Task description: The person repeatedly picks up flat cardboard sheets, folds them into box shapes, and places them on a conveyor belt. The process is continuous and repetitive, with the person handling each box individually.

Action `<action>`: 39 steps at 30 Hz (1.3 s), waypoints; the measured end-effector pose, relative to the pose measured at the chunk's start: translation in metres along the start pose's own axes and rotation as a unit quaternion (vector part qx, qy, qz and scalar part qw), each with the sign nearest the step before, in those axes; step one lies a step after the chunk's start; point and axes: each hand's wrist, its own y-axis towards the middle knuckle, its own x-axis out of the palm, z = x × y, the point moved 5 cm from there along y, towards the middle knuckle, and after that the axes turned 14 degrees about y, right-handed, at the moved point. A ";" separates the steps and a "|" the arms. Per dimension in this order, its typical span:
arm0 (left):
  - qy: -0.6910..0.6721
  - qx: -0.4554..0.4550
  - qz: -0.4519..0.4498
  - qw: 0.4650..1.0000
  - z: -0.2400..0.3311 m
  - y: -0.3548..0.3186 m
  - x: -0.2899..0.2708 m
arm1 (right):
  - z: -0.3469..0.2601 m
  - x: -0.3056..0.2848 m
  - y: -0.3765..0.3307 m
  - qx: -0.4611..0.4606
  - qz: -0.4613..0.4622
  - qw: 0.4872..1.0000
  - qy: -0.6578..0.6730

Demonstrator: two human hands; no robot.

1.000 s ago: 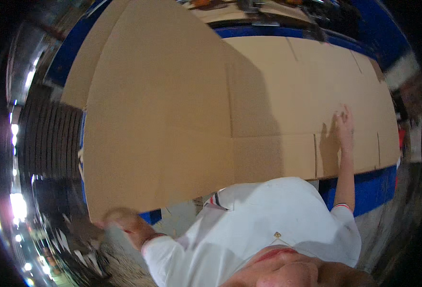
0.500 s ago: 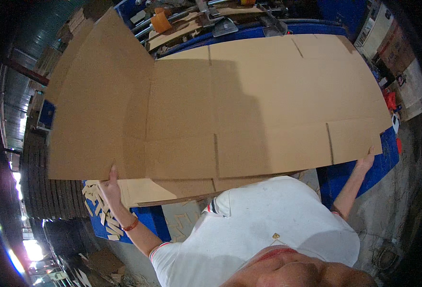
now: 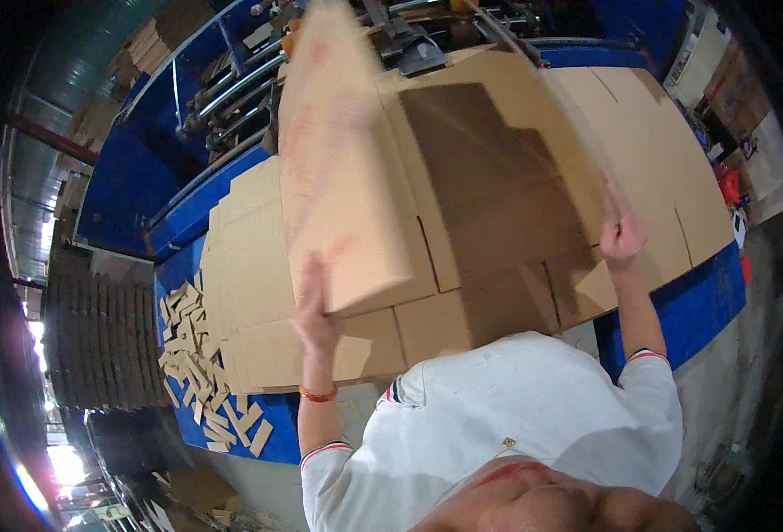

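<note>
A large brown cardboard sheet (image 3: 485, 191) has both end panels raised toward each other over its creased middle. My left hand (image 3: 317, 310) holds the near edge of the left panel (image 3: 347, 177), which stands tilted and blurred, with reddish smears on its face. At the right, my right hand (image 3: 620, 235) is closed at the edge of the other raised panel (image 3: 578, 151), seen nearly edge-on; its fingers are partly smeared by motion. Beneath lie more flat cardboard sheets (image 3: 245, 293) with slots and creases, showing at both sides.
A blue table (image 3: 689, 288) bears the sheets. Many small cardboard offcuts (image 3: 198, 363) lie on its left end. Behind stands a blue machine (image 3: 125, 191) with metal rollers (image 3: 232, 102). Stacked dark cardboard (image 3: 99, 341) rises at the far left.
Both hands have moved inward and lifted the sheet's end panels. The left panel has swung up and rightward, uncovering the sheets below, the offcuts and the machine's rollers.
</note>
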 end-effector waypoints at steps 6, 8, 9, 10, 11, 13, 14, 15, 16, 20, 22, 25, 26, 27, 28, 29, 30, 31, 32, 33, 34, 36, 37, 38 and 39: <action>0.100 0.186 -0.221 0.952 0.038 -0.028 0.054 | -0.032 0.068 -0.042 -0.144 -0.305 0.941 -0.024; 0.111 0.190 -0.247 0.944 0.036 -0.029 0.058 | -0.034 0.080 -0.053 -0.141 -0.391 0.907 -0.067; 0.112 0.194 -0.245 0.943 0.036 -0.028 0.059 | -0.034 0.081 -0.054 -0.138 -0.389 0.908 -0.066; 0.113 0.197 -0.243 0.943 0.035 -0.025 0.061 | -0.031 0.082 -0.054 -0.136 -0.387 0.910 -0.065; 0.114 0.197 -0.241 0.944 0.033 -0.023 0.062 | -0.029 0.084 -0.053 -0.136 -0.387 0.910 -0.063; 0.132 0.207 -0.235 0.940 0.021 -0.008 0.072 | -0.019 0.096 -0.047 -0.127 -0.358 0.923 -0.062; 0.141 0.212 -0.234 0.939 0.014 0.003 0.078 | -0.012 0.104 -0.042 -0.121 -0.344 0.929 -0.060; 0.144 0.214 -0.225 0.940 0.007 0.015 0.084 | -0.005 0.113 -0.033 -0.112 -0.335 0.934 -0.052; 0.147 0.216 -0.214 0.941 -0.001 0.030 0.089 | 0.002 0.123 -0.020 -0.106 -0.324 0.939 -0.046; 0.192 0.229 -0.196 0.934 0.001 0.078 0.109 | 0.046 0.149 0.009 -0.109 -0.292 0.949 -0.054; 0.199 0.222 -0.164 0.940 -0.006 0.103 0.122 | 0.053 0.164 0.028 -0.083 -0.302 0.948 -0.059; 0.222 0.223 -0.126 0.941 -0.017 0.114 0.129 | 0.059 0.175 0.039 -0.079 -0.290 0.950 -0.082; 0.235 0.220 -0.120 0.939 -0.020 0.112 0.130 | 0.058 0.176 0.037 -0.075 -0.290 0.950 -0.088; 0.249 0.217 -0.113 0.937 -0.023 0.110 0.130 | 0.058 0.177 0.036 -0.071 -0.290 0.950 -0.093; 0.257 0.218 -0.108 0.935 -0.026 0.113 0.132 | 0.061 0.180 0.041 -0.079 -0.288 0.947 -0.116; 0.263 0.219 -0.108 0.933 -0.029 0.118 0.138 | 0.067 0.185 0.045 -0.083 -0.289 0.944 -0.138; 0.269 0.218 -0.111 0.931 -0.031 0.122 0.141 | 0.069 0.189 0.048 -0.086 -0.291 0.939 -0.159; 0.302 0.186 -0.117 0.927 -0.036 0.128 0.144 | 0.076 0.195 0.051 -0.048 -0.296 0.932 -0.202; 0.332 0.158 -0.119 0.922 -0.039 0.142 0.152 | 0.086 0.200 0.057 -0.009 -0.295 0.922 -0.250; 0.364 0.128 -0.123 0.914 -0.044 0.145 0.150 | 0.082 0.203 0.061 0.030 -0.295 0.909 -0.293; 0.375 0.102 -0.115 0.914 -0.048 0.140 0.144 | 0.075 0.197 0.067 0.058 -0.259 0.921 -0.284; 0.393 0.059 -0.086 0.914 -0.048 0.150 0.137 | 0.078 0.192 0.056 0.066 -0.238 0.938 -0.242; 0.344 0.087 -0.057 0.933 -0.047 0.145 0.126 | 0.078 0.188 0.047 0.069 -0.228 0.946 -0.220; 0.295 0.115 -0.030 0.948 -0.049 0.131 0.110 | 0.078 0.184 0.032 0.091 -0.264 0.936 -0.213; 0.275 0.085 -0.037 0.957 -0.064 0.117 0.090 | 0.078 0.176 0.020 0.129 -0.295 0.926 -0.195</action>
